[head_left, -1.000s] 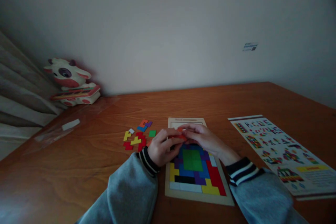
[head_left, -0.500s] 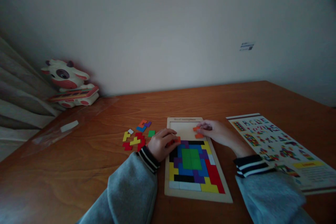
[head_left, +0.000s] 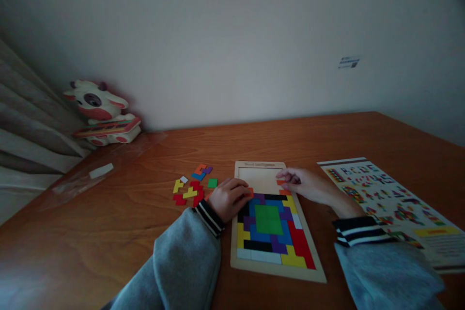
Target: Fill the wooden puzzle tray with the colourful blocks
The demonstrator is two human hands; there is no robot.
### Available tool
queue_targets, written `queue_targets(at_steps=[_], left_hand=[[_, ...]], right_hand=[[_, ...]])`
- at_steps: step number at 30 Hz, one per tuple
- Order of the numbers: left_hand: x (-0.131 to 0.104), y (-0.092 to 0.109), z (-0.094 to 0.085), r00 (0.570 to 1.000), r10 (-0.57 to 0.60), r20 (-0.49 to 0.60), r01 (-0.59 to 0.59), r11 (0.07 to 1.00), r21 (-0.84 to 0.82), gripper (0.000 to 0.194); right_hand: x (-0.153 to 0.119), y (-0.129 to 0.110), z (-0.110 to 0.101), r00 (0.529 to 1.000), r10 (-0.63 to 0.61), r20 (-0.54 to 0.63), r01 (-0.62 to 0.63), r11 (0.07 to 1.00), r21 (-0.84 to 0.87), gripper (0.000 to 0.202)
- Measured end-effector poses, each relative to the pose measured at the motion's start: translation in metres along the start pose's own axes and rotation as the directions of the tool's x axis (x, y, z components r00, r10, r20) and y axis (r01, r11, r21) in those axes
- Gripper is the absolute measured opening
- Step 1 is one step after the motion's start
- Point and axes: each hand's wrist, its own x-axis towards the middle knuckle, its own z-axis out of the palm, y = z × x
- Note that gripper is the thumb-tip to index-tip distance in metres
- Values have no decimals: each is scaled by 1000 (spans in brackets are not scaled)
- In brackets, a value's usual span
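A wooden puzzle tray [head_left: 279, 275] lies on the table, its lower part filled with coloured pieces round a green block [head_left: 269, 220]. Its upper part shows bare board. My left hand [head_left: 229, 198] reaches over the tray's left edge, fingers closed on an orange piece [head_left: 250, 193] just above the filled rows. At the upper right of the tray, my right hand [head_left: 305, 185] pinches another orange piece [head_left: 285, 192], partly covered by the fingers.
Loose coloured pieces [head_left: 189, 193] lie left of the tray. A printed pattern sheet [head_left: 394, 203] is at the right. A cow toy with a keyboard [head_left: 109, 128] stands at the back left, near a curtain [head_left: 29, 155] and a white strip [head_left: 101, 170].
My right hand has moved slightly right with its orange piece, to the tray's right inner edge. My left hand keeps its piece near the same spot. The view has shifted a little.
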Motion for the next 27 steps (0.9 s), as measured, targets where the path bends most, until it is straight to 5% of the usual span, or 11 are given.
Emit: queue_targets(at_steps=[16, 22, 27], left_hand=[[1, 7, -2, 993, -27, -117, 21, 999, -47, 22], [2, 17, -5, 974, -16, -226, -12, 992, -125, 39], [5, 23, -4, 979, 27, -201, -68, 977, -202, 34]], right_hand=[[-9, -25, 8, 998, -14, -61, 9, 996, -89, 45], [-17, -56, 47, 967, -127, 220, 97, 985, 144, 35], [-18, -61, 62, 964, -157, 213, 113, 972, 204, 32]])
